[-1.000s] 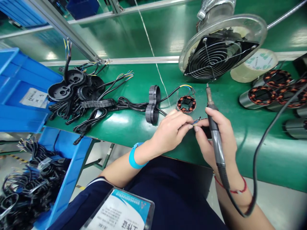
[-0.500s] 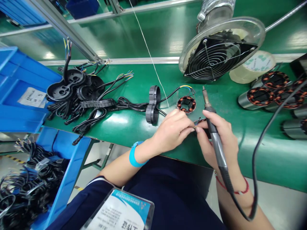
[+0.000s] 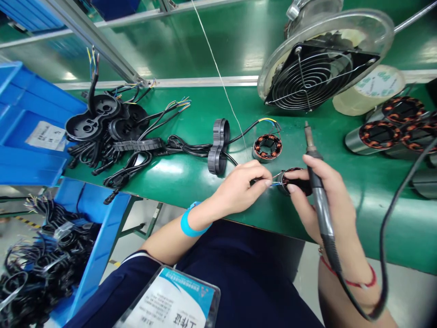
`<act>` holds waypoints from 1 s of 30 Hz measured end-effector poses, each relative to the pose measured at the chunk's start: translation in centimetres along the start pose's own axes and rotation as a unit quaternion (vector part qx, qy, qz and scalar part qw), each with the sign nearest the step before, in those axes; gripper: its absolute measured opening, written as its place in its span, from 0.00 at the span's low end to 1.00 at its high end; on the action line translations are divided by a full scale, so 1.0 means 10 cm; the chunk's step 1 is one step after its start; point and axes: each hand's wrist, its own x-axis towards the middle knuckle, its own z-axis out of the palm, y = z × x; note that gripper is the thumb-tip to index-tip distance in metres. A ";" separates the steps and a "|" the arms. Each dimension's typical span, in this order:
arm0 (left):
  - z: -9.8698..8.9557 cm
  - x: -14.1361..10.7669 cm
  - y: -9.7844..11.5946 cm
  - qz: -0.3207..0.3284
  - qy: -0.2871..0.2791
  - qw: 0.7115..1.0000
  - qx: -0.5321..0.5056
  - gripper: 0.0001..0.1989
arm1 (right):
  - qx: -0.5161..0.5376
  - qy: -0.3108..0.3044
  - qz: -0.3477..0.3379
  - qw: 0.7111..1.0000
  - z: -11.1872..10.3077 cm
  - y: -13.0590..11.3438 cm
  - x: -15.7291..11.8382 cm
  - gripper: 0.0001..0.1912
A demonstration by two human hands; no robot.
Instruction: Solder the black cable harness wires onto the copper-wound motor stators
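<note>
My left hand (image 3: 245,186) is closed in a pinch on the thin wires (image 3: 276,183) at the end of a black cable. Those wires run to a motor stator (image 3: 303,186) lying at the front of the green bench. A soldering iron (image 3: 316,184) rests in my right hand (image 3: 336,205), tip pointing up and away from the wires. The thumb and a finger of that hand also touch the stator, hiding part of it. Just behind stands a second stator (image 3: 267,148) with copper windings, wired to another cable. Left of it, a black double-ring plastic cover (image 3: 219,146) surrounds the cables.
A fume extractor fan (image 3: 309,84) hangs over the back. Several stators (image 3: 379,136) and a tape roll (image 3: 372,89) stand at right. Cable assemblies (image 3: 131,136) pile up at left beside blue bins (image 3: 30,118). Solder wire (image 3: 218,68) hangs down. The iron's cord (image 3: 385,232) loops at right.
My right hand has shifted right with the soldering iron, apart from my left hand. The wires and the front stator between the hands now show more. The view has moved slightly.
</note>
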 end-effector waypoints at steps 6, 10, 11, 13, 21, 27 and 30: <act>0.06 0.01 -0.01 -0.019 0.039 0.999 -0.022 0.06 | -0.016 -0.008 0.023 1.000 0.08 0.03 0.07 0.25; 0.04 0.02 0.02 -0.029 0.014 0.999 -0.002 0.07 | -0.039 0.016 0.033 0.999 0.13 0.01 0.07 0.25; 0.04 0.03 0.02 -0.030 0.008 1.000 0.005 0.07 | -0.034 0.015 0.031 0.999 0.13 0.01 0.06 0.25; 0.03 0.03 0.03 -0.027 0.002 1.000 0.012 0.07 | -0.020 0.030 0.018 0.999 0.11 0.00 0.02 0.27; 0.06 0.02 0.01 -0.022 0.014 1.000 -0.004 0.07 | 0.001 0.056 -0.047 0.997 0.11 -0.04 -0.09 0.28; 0.07 0.00 0.01 -0.033 0.006 0.999 0.017 0.07 | 0.042 0.082 -0.067 0.993 0.10 -0.07 -0.17 0.26; 0.08 0.00 0.01 -0.037 0.003 0.999 0.025 0.07 | 0.065 0.136 -0.031 0.988 0.01 -0.06 -0.26 0.27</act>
